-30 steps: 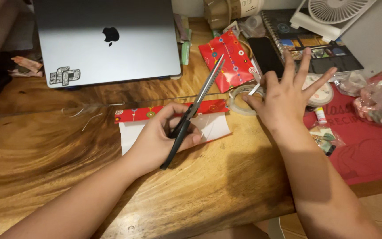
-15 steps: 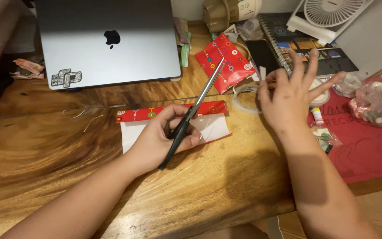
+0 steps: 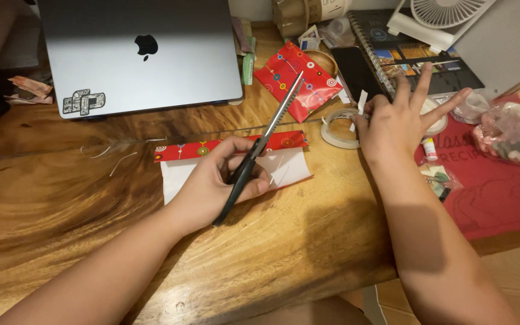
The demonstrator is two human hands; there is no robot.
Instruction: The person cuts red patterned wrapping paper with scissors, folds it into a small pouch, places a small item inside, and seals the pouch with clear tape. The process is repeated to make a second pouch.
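Under both hands lies a table (image 3: 308, 241) of varnished wood, glossy, with bold dark grain. The left hand (image 3: 218, 183) holds scissors (image 3: 259, 150) with matt black plastic handles and 2 bright, smooth metal blades. Beneath that hand is a sheet of wrapping paper (image 3: 236, 157), printed red and slightly shiny on its folded edge, plain matt white on its back. Just left of the right hand (image 3: 392, 123) sits a roll of clear glossy tape (image 3: 339, 127). Beyond the left hand, a laptop (image 3: 145, 54) shows a smooth, matt grey metal lid.
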